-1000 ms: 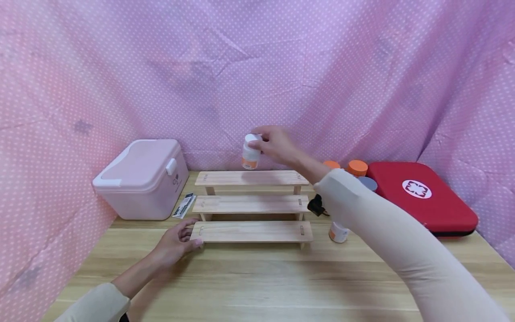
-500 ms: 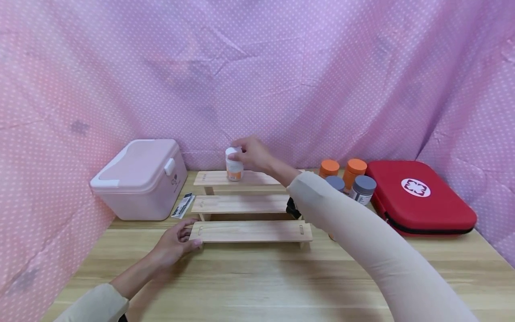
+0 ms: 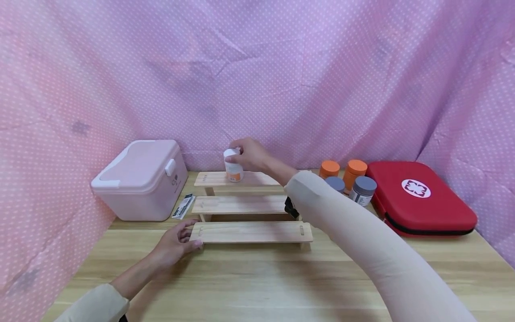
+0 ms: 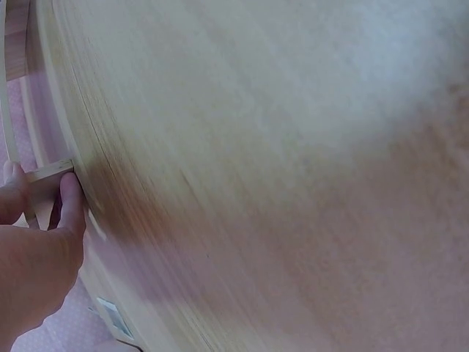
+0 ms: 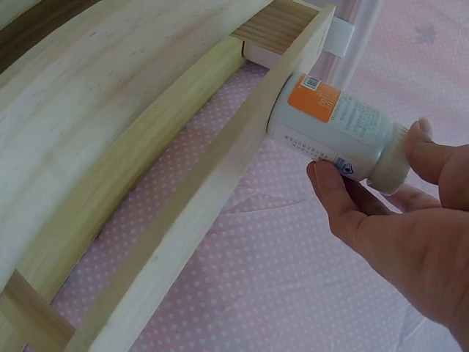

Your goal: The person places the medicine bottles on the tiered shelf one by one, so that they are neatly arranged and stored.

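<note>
A white pill bottle (image 3: 234,169) with an orange label band stands upright on the top step of a three-step wooden rack (image 3: 241,230), left of its middle. My right hand (image 3: 252,155) grips the bottle by its cap and upper side. In the right wrist view the bottle's base meets the top board (image 5: 212,172). Down at the front left, my left hand (image 3: 173,243) holds the end of the lowest step, thumb in front and fingers behind. The left wrist view shows these fingers (image 4: 71,202) pinching the rack's end piece.
A pink lidded box (image 3: 141,179) stands at the left, with a flat printed packet (image 3: 183,205) beside it. Toward the right are orange-capped bottles (image 3: 356,169), grey-capped bottles (image 3: 363,188) and a red first-aid case (image 3: 420,197). A dotted pink curtain (image 3: 257,80) hangs behind.
My right hand has carried the pill bottle left and down from above the top step onto it. Over the last half second it has barely moved. My left hand has stayed on the rack.
</note>
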`<state>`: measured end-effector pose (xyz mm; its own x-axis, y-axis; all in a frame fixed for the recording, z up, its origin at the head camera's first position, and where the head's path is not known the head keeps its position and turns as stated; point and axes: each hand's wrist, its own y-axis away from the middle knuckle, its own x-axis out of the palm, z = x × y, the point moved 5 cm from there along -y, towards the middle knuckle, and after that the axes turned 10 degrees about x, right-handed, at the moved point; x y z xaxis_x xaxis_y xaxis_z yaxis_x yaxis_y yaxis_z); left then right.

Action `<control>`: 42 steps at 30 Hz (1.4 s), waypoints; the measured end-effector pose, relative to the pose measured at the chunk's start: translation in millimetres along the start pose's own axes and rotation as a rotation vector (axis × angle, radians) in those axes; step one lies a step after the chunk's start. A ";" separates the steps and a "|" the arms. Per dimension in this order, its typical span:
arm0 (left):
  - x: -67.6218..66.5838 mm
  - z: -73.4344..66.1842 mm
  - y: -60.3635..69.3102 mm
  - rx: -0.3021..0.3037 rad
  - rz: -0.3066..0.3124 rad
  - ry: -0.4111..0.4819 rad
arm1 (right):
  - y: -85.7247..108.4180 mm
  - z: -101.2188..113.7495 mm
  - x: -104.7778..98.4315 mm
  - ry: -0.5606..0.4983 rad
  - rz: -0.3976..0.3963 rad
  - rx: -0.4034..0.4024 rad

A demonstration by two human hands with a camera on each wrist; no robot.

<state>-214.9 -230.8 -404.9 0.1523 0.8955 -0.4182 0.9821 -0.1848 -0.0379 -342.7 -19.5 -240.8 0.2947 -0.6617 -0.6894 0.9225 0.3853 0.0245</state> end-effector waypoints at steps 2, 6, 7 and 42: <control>0.6 0.2 0.7 -0.005 0.001 -0.006 | 0.0 -0.4 -0.5 0.002 -0.002 0.004; 0.9 -0.8 1.1 -0.008 -0.004 -0.014 | -0.4 0.0 -1.7 0.006 0.015 0.000; 1.0 -1.1 0.8 -0.007 -0.004 -0.013 | -0.1 0.1 -2.0 0.005 0.027 0.001; 3.2 -0.7 3.0 -0.012 0.002 -0.032 | 132.1 -97.8 -102.3 0.060 -0.139 -0.084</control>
<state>-211.4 -228.1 -405.7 0.1505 0.8818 -0.4470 0.9831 -0.1810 -0.0262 -275.4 162.0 -237.9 0.1481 -0.6739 -0.7238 0.9284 0.3468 -0.1330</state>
